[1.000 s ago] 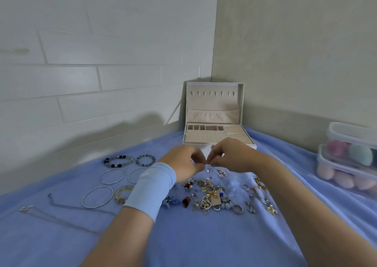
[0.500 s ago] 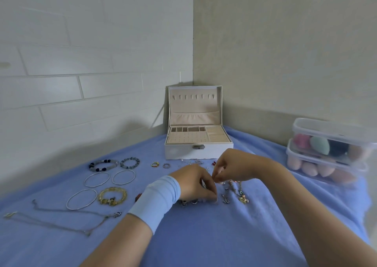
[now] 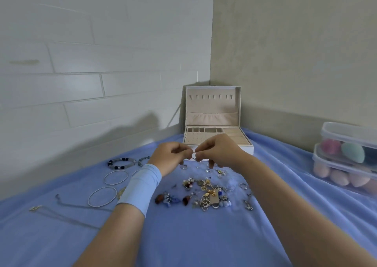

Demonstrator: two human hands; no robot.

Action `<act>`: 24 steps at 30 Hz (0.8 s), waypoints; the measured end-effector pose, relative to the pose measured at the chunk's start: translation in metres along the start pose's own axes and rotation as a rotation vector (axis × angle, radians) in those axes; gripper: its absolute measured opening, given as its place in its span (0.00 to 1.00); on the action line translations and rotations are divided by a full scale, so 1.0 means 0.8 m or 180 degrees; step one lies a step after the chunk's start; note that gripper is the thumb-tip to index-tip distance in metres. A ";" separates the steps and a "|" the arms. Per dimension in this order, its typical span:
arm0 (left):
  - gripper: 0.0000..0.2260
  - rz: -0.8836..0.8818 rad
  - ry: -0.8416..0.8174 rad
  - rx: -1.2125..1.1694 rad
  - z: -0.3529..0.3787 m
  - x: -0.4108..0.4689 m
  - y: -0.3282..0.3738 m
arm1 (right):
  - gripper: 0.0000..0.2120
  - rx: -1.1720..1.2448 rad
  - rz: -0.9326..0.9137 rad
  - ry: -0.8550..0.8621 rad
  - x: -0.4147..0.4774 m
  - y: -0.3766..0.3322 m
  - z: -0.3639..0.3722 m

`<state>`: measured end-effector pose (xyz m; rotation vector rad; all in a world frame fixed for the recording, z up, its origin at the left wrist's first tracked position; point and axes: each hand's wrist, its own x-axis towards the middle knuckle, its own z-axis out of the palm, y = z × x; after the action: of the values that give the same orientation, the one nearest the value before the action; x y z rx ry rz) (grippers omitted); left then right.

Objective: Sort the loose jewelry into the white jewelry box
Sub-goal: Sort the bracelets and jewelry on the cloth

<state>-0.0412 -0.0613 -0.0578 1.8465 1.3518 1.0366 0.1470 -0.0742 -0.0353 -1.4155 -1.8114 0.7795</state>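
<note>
The white jewelry box [image 3: 212, 111] stands open in the corner, lid upright, beige compartments showing. In front of it my left hand [image 3: 171, 158] and my right hand [image 3: 218, 152] meet above the blue cloth, and both pinch one small silver piece [image 3: 194, 156] between their fingertips. Below the hands lies a heap of small loose jewelry [image 3: 206, 193]: gold, silver, blue and brown bits. Two beaded bracelets [image 3: 122, 163], thin bangles [image 3: 102, 196] and a chain necklace [image 3: 67, 203] lie to the left. My left wrist wears a light blue band.
A blue cloth [image 3: 193, 236] covers the surface. Two stacked clear plastic containers [image 3: 346, 158] of coloured sponges stand at the right edge. Walls close in behind and to the left of the box.
Both hands have risen from the jewelry heap and come together in front of the box, pinching a small piece. The camera has tilted, so the heap shows below the hands again.
</note>
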 end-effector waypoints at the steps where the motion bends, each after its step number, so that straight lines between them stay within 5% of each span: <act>1: 0.03 -0.0014 0.0040 0.0247 -0.007 0.003 -0.009 | 0.02 -0.0062 0.0012 0.0034 0.008 -0.001 0.008; 5: 0.08 -0.0076 -0.0094 0.1585 -0.021 0.016 -0.043 | 0.02 -0.0559 0.0021 0.0022 0.042 -0.005 0.041; 10: 0.11 -0.0187 -0.0366 0.2091 -0.023 0.028 -0.052 | 0.04 -0.1169 -0.0100 -0.0428 0.069 -0.006 0.072; 19: 0.16 -0.0183 -0.0226 0.1765 -0.029 0.022 -0.056 | 0.06 -0.1492 -0.0197 -0.0414 0.088 0.001 0.090; 24: 0.05 -0.0279 -0.0325 0.1632 -0.028 0.021 -0.057 | 0.10 -0.1961 -0.0188 -0.0636 0.080 0.006 0.076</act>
<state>-0.0791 -0.0312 -0.0807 2.1390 1.7324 0.5710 0.0901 -0.0135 -0.0635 -1.6898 -2.3675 0.3445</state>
